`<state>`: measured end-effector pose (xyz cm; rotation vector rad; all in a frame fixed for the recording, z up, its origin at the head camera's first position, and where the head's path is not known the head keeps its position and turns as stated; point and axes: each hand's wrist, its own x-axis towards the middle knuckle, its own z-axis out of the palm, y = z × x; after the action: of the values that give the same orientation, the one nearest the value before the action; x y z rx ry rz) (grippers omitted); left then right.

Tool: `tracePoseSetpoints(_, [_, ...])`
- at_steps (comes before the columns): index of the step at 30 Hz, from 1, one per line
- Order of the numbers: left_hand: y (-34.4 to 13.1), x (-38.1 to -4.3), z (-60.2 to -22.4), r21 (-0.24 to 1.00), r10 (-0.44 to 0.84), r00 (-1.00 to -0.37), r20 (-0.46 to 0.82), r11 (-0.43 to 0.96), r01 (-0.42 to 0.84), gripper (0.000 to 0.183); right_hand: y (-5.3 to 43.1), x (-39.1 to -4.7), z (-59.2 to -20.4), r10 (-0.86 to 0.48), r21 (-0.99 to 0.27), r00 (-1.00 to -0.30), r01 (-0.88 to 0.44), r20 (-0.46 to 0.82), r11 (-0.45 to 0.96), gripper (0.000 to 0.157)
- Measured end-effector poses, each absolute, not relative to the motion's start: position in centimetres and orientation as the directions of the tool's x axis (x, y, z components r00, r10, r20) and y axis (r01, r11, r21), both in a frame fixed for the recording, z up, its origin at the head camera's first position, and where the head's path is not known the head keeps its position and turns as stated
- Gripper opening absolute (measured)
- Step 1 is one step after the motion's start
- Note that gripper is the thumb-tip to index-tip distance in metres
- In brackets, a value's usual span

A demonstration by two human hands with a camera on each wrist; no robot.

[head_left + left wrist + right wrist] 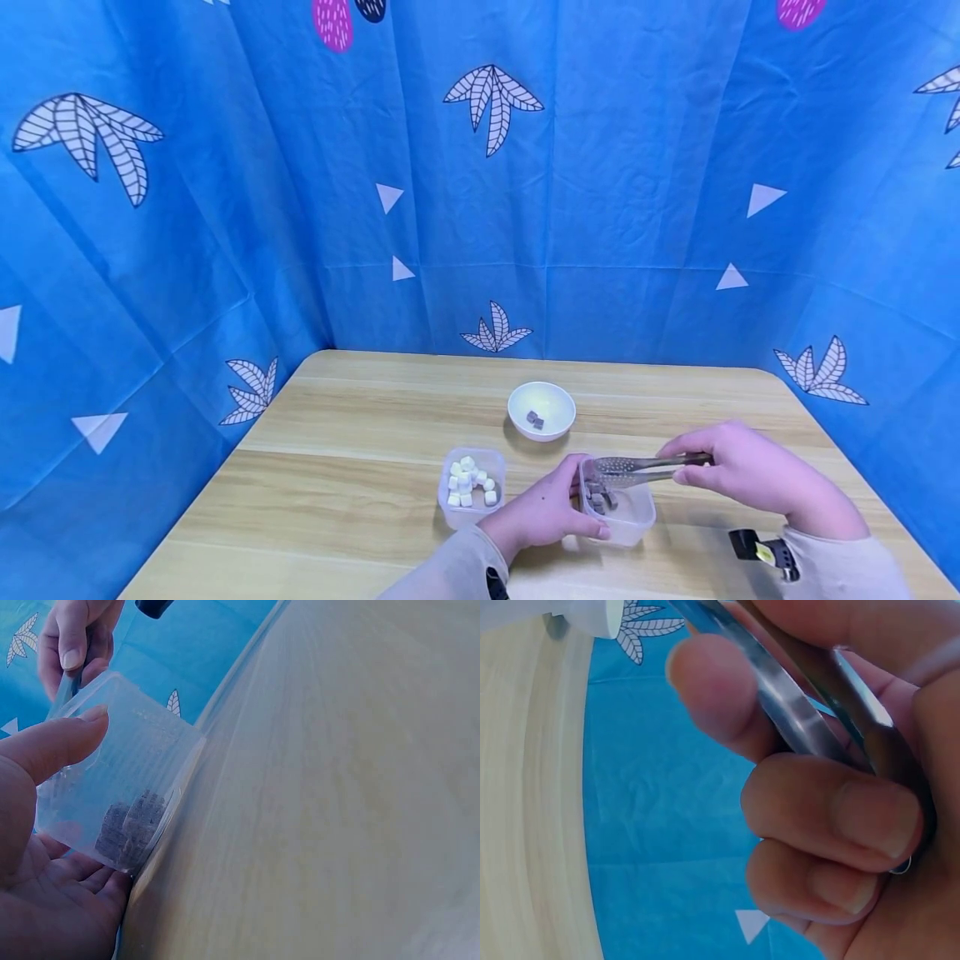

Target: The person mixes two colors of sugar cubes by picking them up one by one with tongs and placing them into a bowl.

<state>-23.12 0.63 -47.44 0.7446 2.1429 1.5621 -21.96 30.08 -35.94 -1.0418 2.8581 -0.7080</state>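
Note:
My left hand (pixel 542 510) grips a clear plastic container (pixel 628 533) by its left side, thumb on the near wall and fingers round the far side. Dark brown cubes (pixel 131 829) lie at the bottom of it, pressed close together in the left wrist view. With my right hand (pixel 738 471) I hold metal tongs (pixel 799 712), curled fingers and thumb about their arms. The perforated tips of the tongs reach over the container's opening, just above the cubes. Whether a cube sits between the tips I cannot tell.
Left of my left hand stands a second clear container (pixel 459 518) with several white cubes (pixel 465 483) in it. Farther back is a white bowl (pixel 557 404) holding a few brown cubes (pixel 535 420). A blue patterned curtain (pixel 622 208) hangs behind the wooden table (pixel 337 483).

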Motion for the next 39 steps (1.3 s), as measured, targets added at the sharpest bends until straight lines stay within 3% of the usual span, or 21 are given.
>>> tracePoseSetpoints(12, [0.6, -23.2, -47.5, 0.953, 0.620, -0.785, -0.001, 0.238, 0.187, 0.085, 28.7, -21.8, -35.7, -0.592, -0.416, -0.803, -0.560, 0.061, 0.717, 0.019])
tracePoseSetpoints(39, [0.6, -23.0, -47.3, 0.942, 0.597, -0.801, -0.029, 0.284, 0.178, 0.087, 27.4, -21.4, -36.1, -0.624, -0.318, -0.781, -0.598, 0.025, 0.735, 0.018])
